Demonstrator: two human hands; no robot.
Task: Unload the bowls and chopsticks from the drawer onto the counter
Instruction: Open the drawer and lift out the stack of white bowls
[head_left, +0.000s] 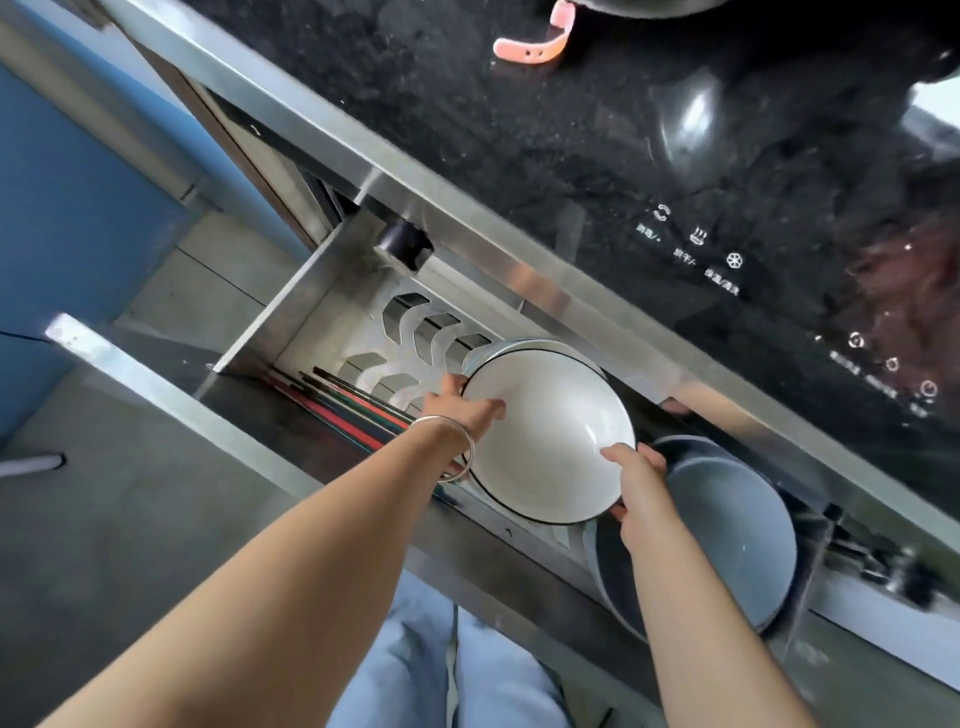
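Gripping the white bowl (550, 441) at opposite rims, left hand (457, 410) and right hand (636, 467) hold it over the open drawer (291, 317); none is visibly on the table (519, 130) yet. Grey bowls (727, 530) and chopsticks (358, 410) remain inside. The table's steel lip overhangs the drawer just beyond the bowl, so I'd expect the lift to need care; open room is toward the person.

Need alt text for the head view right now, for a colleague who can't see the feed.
Both hands grip a white bowl by its rim above the open steel drawer, the left hand on its left edge and the right hand on its right edge. A grey bowl sits in the drawer to the right, chopsticks lie at the left, and the black counter is above.
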